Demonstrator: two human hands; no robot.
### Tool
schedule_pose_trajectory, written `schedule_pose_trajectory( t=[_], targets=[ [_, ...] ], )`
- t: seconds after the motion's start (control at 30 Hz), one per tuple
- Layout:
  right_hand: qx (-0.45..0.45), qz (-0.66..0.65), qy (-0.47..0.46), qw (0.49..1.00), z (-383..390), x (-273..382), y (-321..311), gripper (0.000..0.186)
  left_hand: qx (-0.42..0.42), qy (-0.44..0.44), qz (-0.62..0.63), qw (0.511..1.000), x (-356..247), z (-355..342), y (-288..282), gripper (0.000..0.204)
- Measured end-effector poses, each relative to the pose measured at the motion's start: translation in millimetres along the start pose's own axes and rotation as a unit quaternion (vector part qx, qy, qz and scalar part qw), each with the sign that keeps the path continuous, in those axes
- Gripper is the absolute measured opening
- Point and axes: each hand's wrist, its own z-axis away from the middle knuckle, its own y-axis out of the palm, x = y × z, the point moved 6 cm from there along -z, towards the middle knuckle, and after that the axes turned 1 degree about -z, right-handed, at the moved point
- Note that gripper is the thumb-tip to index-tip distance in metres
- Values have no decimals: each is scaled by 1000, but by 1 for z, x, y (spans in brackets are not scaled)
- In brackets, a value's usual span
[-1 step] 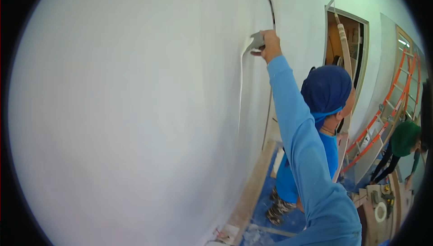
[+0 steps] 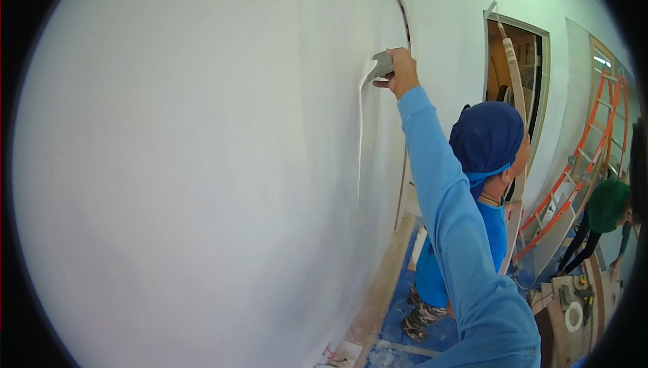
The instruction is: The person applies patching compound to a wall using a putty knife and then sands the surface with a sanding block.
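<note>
My right hand (image 2: 403, 73), at the end of a raised arm in a light blue sleeve, is closed round a flat grey putty knife (image 2: 383, 64). White putty (image 2: 368, 74) coats the blade's left edge, which is against the white wall (image 2: 202, 152). Below the blade, a thin raised white line (image 2: 360, 132) runs down the wall. Just beyond the hand, the wall has an arched edge (image 2: 398, 3) with a dark gap along its curve. The knife's handle, if it has one, is hidden by my fingers. My left hand is out of the picture.
Close behind my arm stands a person in a dark blue head covering (image 2: 487, 138). Farther right are a doorway (image 2: 516, 64), an orange ladder (image 2: 574, 172) and a bending person in green (image 2: 606, 207). A tape roll (image 2: 574, 317) and tools lie on boards at lower right.
The whole view has shifted slightly. My right hand keeps its grip on the putty knife at nearly the same place on the wall.
</note>
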Motion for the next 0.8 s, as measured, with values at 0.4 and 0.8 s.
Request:
schedule_pose_trajectory(
  t=[0.4,0.8],
  targets=[
    [61,2,-155,986,8,86,76,37,40,-23,-43,998,-5,-12,10,28],
    [258,210,-378,864,96,90,94,27,80,-8,-72,994,12,1,9,36]
  ],
)
